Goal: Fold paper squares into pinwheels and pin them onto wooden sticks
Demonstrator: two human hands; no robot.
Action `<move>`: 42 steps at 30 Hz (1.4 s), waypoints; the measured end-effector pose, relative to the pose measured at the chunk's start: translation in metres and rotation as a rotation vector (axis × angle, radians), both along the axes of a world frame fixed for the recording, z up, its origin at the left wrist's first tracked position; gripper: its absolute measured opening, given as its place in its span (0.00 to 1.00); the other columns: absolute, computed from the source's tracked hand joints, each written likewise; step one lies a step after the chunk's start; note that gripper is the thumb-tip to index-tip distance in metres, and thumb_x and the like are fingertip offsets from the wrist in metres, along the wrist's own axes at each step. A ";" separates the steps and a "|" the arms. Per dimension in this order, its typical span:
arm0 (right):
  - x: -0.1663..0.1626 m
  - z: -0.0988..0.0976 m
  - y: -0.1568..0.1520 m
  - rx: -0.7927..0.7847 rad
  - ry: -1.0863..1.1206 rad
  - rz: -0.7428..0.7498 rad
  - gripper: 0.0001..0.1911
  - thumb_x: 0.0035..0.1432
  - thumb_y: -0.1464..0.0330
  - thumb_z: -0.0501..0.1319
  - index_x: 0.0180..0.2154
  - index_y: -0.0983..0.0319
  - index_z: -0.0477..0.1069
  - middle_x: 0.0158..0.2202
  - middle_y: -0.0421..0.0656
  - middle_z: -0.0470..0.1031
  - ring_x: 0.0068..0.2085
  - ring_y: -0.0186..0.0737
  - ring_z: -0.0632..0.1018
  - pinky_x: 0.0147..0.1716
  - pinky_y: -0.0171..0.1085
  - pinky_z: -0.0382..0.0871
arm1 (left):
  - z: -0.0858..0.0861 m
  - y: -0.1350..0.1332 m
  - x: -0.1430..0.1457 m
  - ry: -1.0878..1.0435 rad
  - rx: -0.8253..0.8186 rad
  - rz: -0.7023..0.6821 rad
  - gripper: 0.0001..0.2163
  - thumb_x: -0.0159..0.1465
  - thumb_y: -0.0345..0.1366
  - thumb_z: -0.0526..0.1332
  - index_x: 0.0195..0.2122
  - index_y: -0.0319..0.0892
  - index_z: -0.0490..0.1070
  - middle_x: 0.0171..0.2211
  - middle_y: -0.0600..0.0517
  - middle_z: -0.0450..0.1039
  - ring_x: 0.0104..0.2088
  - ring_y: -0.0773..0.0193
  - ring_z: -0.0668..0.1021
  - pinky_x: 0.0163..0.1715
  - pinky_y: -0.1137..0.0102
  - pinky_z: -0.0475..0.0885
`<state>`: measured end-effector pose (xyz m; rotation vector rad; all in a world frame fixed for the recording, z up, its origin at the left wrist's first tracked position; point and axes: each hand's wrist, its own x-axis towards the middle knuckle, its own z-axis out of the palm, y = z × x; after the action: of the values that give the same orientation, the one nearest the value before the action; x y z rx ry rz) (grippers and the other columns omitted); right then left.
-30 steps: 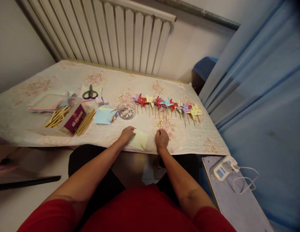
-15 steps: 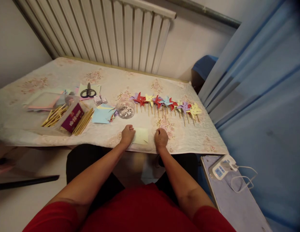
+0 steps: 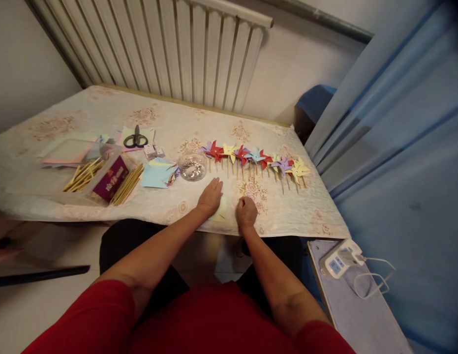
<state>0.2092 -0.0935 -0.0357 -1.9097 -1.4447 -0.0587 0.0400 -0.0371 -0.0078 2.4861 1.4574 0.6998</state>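
Observation:
A pale yellow square of paper (image 3: pixel 220 212) lies near the table's front edge, with small slits showing at its corner. My left hand (image 3: pixel 211 196) rests over it, fingers stretched out and pointing away from me, so most of the square is hidden. Just right of the paper, my right hand (image 3: pixel 247 212) is closed on the cloth; whatever is inside it, if anything, is out of sight. Beyond my left hand stands a clear round dish (image 3: pixel 192 167) of small shiny pieces. Finished paper pinwheels (image 3: pixel 255 155) on sticks lie in a row behind my hands.
Left of the dish are light blue paper squares (image 3: pixel 155 176), small boxes (image 3: pixel 154 151), and black scissors (image 3: pixel 136 139) on paper. A clear plastic box (image 3: pixel 98 189) with wooden sticks (image 3: pixel 127 184) inside and beside it stands further left. A white power strip (image 3: pixel 341 259) sits at right.
My left hand has moved right and forward, from the paper's left edge to over it, and its fingers have straightened. My right hand stays closed in place.

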 end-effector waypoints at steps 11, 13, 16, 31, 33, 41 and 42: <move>0.001 0.006 0.000 -0.051 0.096 0.007 0.13 0.60 0.72 0.52 0.32 0.61 0.74 0.32 0.44 0.76 0.35 0.40 0.71 0.38 0.36 0.60 | -0.020 0.008 -0.011 0.233 -0.054 0.101 0.27 0.72 0.42 0.45 0.69 0.37 0.57 0.71 0.42 0.53 0.71 0.50 0.54 0.68 0.49 0.47; 0.003 0.009 0.006 -0.094 0.169 -0.043 0.12 0.59 0.71 0.52 0.32 0.61 0.74 0.31 0.43 0.76 0.34 0.40 0.71 0.36 0.36 0.60 | -0.019 0.008 -0.010 0.235 -0.071 0.106 0.27 0.71 0.42 0.45 0.69 0.38 0.56 0.71 0.43 0.52 0.71 0.50 0.53 0.68 0.48 0.46; 0.001 0.015 0.026 -0.132 0.277 -0.079 0.12 0.58 0.71 0.52 0.32 0.60 0.75 0.30 0.42 0.76 0.33 0.41 0.72 0.36 0.36 0.60 | -0.017 0.008 -0.009 0.223 -0.085 0.111 0.27 0.71 0.42 0.45 0.69 0.37 0.57 0.71 0.43 0.52 0.71 0.49 0.53 0.68 0.47 0.46; -0.073 0.016 0.072 -0.168 -0.247 0.127 0.10 0.67 0.69 0.53 0.39 0.64 0.73 0.41 0.53 0.74 0.44 0.51 0.70 0.43 0.44 0.61 | -0.011 0.006 -0.011 0.146 -0.144 0.111 0.26 0.69 0.31 0.44 0.68 0.38 0.59 0.71 0.43 0.52 0.71 0.48 0.53 0.68 0.45 0.45; -0.071 0.015 0.071 -0.182 -0.293 0.147 0.08 0.65 0.68 0.55 0.40 0.63 0.72 0.42 0.53 0.74 0.45 0.51 0.69 0.43 0.45 0.61 | -0.011 0.006 -0.011 0.136 -0.149 0.127 0.26 0.69 0.32 0.43 0.68 0.38 0.59 0.71 0.43 0.52 0.71 0.48 0.53 0.68 0.45 0.45; -0.070 0.021 0.071 -0.258 -0.389 0.236 0.12 0.59 0.64 0.63 0.42 0.64 0.71 0.45 0.54 0.71 0.48 0.53 0.67 0.44 0.47 0.61 | -0.011 0.006 -0.018 0.113 -0.124 0.182 0.25 0.71 0.38 0.45 0.68 0.38 0.59 0.70 0.41 0.53 0.71 0.47 0.54 0.67 0.44 0.45; -0.070 0.022 0.070 -0.264 -0.396 0.245 0.13 0.59 0.63 0.63 0.42 0.64 0.71 0.45 0.54 0.71 0.48 0.54 0.67 0.44 0.47 0.61 | -0.011 0.006 -0.019 0.113 -0.119 0.184 0.25 0.71 0.38 0.46 0.68 0.38 0.59 0.70 0.41 0.53 0.71 0.48 0.54 0.67 0.44 0.45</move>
<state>0.1395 -0.0231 -0.0140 -1.9880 -2.0298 -0.1434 0.0208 -0.0308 -0.0190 2.3580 1.7312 0.4918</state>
